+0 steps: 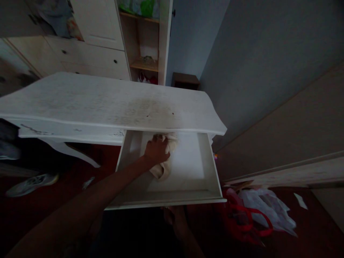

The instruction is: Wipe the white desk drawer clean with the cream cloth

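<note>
Inside the pulled-out white drawer [188,165], my left hand [157,149] is closed on a crumpled beige cloth [162,170], pressing it against the drawer floor toward the left. One end of the cloth trails toward the drawer's front, and another part shows beyond my fingers. Just under the front edge of the drawer is my right hand [173,216], its fingers curled at the outside of the drawer front. What those fingers grip is hidden in shadow. The drawer belongs to a white table [104,93] with a dark-stained, worn top.
Red and white bags [266,208] lie on the dark red floor to the right. A shoe [32,184] is on the floor at left. Behind the table stand white cabinets [96,25] with an open shelf [145,64]. A grey wall [268,82] runs along the right.
</note>
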Available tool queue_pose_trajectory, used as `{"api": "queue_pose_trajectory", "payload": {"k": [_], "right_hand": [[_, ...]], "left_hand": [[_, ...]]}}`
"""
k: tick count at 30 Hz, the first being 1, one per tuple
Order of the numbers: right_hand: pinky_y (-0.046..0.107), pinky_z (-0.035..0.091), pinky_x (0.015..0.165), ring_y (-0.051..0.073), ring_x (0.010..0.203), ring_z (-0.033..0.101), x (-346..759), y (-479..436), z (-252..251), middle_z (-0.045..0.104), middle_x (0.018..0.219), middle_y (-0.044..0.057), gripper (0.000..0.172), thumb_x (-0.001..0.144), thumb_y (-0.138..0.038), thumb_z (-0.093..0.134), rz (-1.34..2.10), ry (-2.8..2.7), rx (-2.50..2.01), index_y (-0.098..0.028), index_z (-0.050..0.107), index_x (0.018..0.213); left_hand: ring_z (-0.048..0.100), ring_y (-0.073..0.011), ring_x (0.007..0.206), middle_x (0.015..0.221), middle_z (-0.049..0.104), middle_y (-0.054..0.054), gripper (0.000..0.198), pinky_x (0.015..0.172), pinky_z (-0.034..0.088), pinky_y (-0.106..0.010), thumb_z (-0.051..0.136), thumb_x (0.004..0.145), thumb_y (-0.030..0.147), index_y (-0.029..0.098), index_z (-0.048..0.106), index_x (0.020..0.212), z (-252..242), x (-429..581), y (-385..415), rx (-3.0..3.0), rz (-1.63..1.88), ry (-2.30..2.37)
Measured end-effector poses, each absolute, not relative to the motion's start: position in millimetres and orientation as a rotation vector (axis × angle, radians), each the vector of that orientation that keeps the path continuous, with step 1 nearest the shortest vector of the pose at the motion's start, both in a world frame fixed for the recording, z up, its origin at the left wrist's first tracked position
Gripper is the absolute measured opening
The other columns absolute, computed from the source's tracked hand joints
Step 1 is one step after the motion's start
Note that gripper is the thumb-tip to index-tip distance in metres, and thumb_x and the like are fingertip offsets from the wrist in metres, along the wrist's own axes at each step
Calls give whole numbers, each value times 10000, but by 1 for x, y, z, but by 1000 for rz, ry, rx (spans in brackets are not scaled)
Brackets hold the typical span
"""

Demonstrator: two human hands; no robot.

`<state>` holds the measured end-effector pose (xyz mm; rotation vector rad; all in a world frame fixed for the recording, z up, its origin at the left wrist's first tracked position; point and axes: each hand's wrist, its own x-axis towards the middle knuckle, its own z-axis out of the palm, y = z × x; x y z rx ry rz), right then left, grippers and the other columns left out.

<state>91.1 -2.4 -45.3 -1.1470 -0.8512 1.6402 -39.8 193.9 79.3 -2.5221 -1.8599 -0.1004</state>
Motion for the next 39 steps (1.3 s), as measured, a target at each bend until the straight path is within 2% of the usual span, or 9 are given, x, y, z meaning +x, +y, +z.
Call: {"api": "queue_pose_trajectory", "payload": {"k": [3,6,11,16,21,26,33,37,39], "right_hand": [[224,204,411,56,365,280,91,-3,-48,366,404,-81,559,739,-710,626,1655,-835,-1131,-156,681,696],[226,201,414,57,365,284,92,-3,-51,360,399,-79,563,744,-711,621,1670,-838,-1129,-154,678,684],[227,207,415,57,372,267,93,-3,-52,353,399,-81,563,738,-714,626,1678,-825,-1151,-156,684,698],[225,203,408,57,382,270,92,-2,-45,370,431,-74,572,701,-739,639,1680,-811,-1167,-168,664,687],[226,191,404,58,388,261,91,-3,-48,359,427,-69,599,672,-774,627,1704,-800,-1205,-177,631,635],[224,166,401,51,397,230,89,-4,-55,350,435,-74,587,630,-773,653,1705,-801,-1229,-192,574,596],[225,168,388,49,370,231,89,-1,-52,322,404,-81,572,654,-747,657,1715,-794,-1180,-185,577,586],[219,156,380,43,359,227,88,0,-48,321,404,-87,582,653,-752,656,1684,-772,-1178,-174,600,616],[220,157,382,44,358,233,88,0,-45,339,403,-82,591,677,-752,638,1665,-796,-1181,-163,628,632]], "left_hand": [[498,-378,1211,1287,569,-219,607,840,503,-445,499,850,454,146,496,1374,77,-43,202,-2367,-186,-2030],[528,-375,1167,1224,600,-214,590,865,495,-444,506,848,463,115,538,1323,76,-35,207,-2366,-189,-2058],[498,-371,1204,1310,549,-210,531,908,466,-464,541,846,434,135,564,1285,75,-2,214,-2564,-191,-1809],[533,-355,1153,1270,580,-185,522,939,441,-475,561,844,450,143,583,1266,74,45,232,-2703,-263,-1681],[503,-390,1179,1246,594,-194,514,984,380,-542,608,809,446,135,622,1219,78,84,247,-2768,-308,-1660],[450,-399,1225,1322,557,-180,467,1025,328,-546,645,776,411,157,661,1168,79,87,247,-2836,-309,-1468],[570,-363,1080,1245,608,-169,468,942,405,-505,662,738,449,192,693,1128,71,78,206,-3115,-223,-1128],[600,-327,1020,1138,663,-134,310,900,431,-471,635,761,407,224,749,984,65,79,171,-3243,-139,-805],[600,-318,1027,1148,668,-131,256,894,430,-461,608,789,367,234,766,942,63,79,159,-3261,-103,-734]]}}
